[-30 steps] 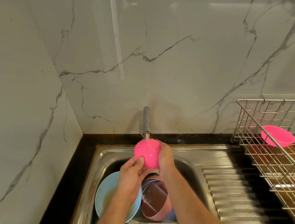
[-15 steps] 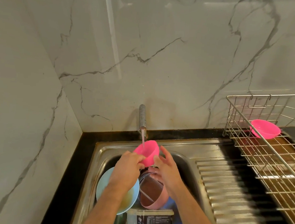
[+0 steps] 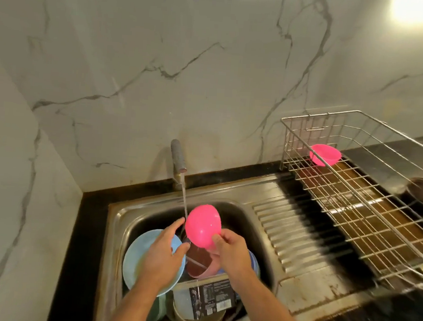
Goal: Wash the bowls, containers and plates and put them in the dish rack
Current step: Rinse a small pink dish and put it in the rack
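Right hand (image 3: pixel 231 250) pinches bowl (image 3: pixel 202 225) rim; left hand (image 3: pixel 163 255) loose, empty. Bowl looks light, stiff plastic, wet and slippery; hold at rim.

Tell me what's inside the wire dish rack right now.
One pink bowl sits in the far corner of the dish rack. Otherwise only bare wire shows. The rack's right end runs out of frame, so anything there is unseen.
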